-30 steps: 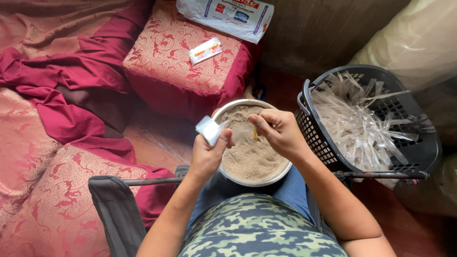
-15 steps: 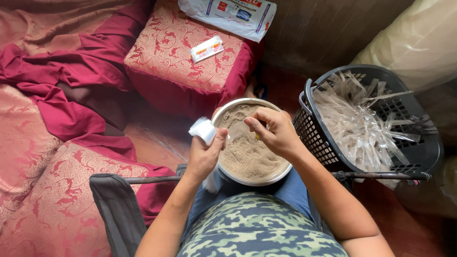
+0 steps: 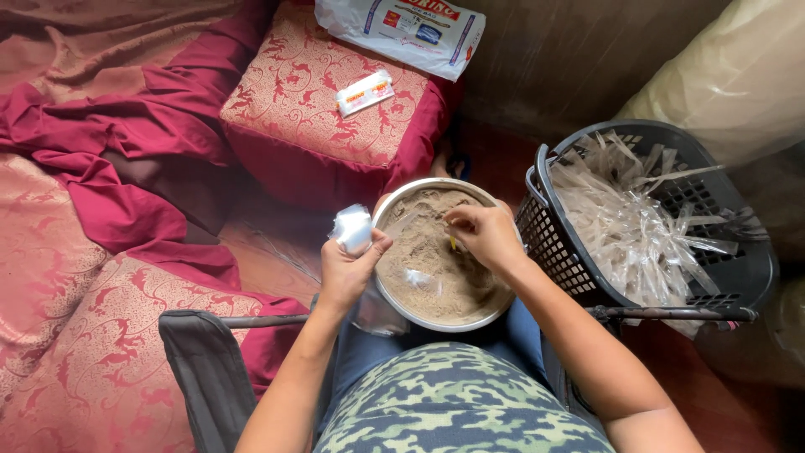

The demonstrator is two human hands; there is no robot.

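Holding a small clear bag [image 3: 352,228] pinched in my left hand [image 3: 348,273], beside the bowl [image 3: 394,210] rim for short reach. Right hand [image 3: 486,239] fingers closed on a small yellow scoop [image 3: 454,243], over the brown powder [image 3: 436,268]. Basket [image 3: 738,277] of bags sits right.

A camouflage-patterned top [image 3: 457,403] in green, grey and cream is worn over blue trousers [image 3: 369,352]. Both forearms are left bare, and no rings or watch are seen.

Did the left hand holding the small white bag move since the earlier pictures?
Yes. The left hand with the small white bag shifted outward, away from the round metal bowl centre.
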